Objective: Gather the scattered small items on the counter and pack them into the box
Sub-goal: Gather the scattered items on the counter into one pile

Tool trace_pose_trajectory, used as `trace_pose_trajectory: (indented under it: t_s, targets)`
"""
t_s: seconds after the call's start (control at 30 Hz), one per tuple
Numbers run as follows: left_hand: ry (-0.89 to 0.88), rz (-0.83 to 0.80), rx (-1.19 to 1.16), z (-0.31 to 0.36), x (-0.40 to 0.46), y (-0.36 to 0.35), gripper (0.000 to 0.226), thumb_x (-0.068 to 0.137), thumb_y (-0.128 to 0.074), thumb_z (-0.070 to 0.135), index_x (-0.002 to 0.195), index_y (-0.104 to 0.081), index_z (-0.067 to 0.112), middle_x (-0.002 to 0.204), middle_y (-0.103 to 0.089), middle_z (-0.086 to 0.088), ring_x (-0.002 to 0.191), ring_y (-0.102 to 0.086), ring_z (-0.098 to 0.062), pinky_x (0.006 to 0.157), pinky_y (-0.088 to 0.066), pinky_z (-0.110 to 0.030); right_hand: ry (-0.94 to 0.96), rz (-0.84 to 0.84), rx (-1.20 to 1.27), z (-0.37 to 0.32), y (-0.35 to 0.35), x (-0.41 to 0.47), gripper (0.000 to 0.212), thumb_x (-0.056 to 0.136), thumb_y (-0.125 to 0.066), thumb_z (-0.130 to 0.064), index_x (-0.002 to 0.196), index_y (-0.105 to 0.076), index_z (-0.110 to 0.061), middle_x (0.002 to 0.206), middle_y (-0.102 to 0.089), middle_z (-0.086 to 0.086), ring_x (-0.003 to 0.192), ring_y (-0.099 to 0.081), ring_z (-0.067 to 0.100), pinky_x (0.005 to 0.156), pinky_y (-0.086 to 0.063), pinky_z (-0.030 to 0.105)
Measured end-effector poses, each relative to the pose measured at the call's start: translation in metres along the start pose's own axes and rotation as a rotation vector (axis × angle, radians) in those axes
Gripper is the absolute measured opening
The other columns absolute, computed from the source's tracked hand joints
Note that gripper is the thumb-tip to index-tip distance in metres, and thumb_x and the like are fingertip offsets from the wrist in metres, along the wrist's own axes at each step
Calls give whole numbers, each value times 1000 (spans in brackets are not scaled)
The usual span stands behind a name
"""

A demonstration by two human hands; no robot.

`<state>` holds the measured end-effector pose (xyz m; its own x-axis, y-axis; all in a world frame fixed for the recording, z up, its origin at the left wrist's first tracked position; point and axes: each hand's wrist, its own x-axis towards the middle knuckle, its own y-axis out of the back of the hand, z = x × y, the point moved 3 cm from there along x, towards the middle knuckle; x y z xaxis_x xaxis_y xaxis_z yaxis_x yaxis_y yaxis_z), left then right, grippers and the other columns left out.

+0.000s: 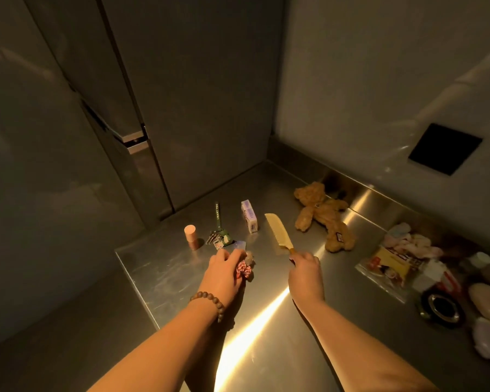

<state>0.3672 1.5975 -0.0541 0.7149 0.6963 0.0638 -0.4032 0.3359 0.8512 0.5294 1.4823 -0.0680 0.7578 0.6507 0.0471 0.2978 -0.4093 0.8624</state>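
Both hands gathering from the counter [266, 349]
Right hand [306, 274] grips comb [277, 232] by its handle; left hand [222, 274] clutches red-and-white scrunchie [244, 270] near the left edge, likely for boxing.

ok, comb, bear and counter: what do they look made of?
Comb: yellowish and smooth, looks like plastic or horn; the dim light leaves it open. The right hand grips its handle.
Bear: brown plush, going by the fuzzy, matted pile and limp limbs.
Counter: brushed stainless steel, going by the fine scratches and the bright streak of reflected light.
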Motion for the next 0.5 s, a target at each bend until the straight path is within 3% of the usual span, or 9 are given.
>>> trace_pose_trajectory:
  t_s: [0.27, 0.37, 0.5]
  targets:
    - [-150, -2, -63, 74, 30, -14, 40, 86, -57, 29, 124, -43, 33, 119, -44, 1, 109, -44, -18, 94, -39, -32, -67, 121, 175, 33, 54, -1, 38, 91, -51, -1, 123, -58, -21, 126, -51, 1, 111, -54, 15, 95, -50, 33]
    - [-217, -34, -62, 108, 46, -22, 45, 86, -59, 32, 127, -41, 31, 120, -44, -1, 108, -45, -18, 94, -40, -32, -65, 220, 128, 59, 84, 1, 39, 92, -51, -8, 125, -54, -26, 126, -50, -2, 112, -53, 16, 93, -51, 37]
    - [-295, -56, -94, 145, 60, -35, 44, 86, -58, 32, 127, -41, 34, 121, -44, -4, 106, -46, -22, 90, -40, -32, -161, 262, 79, 99, 116, 11, 34, 93, -52, -8, 125, -57, -18, 126, -51, 7, 114, -50, 22, 99, -47, 39]
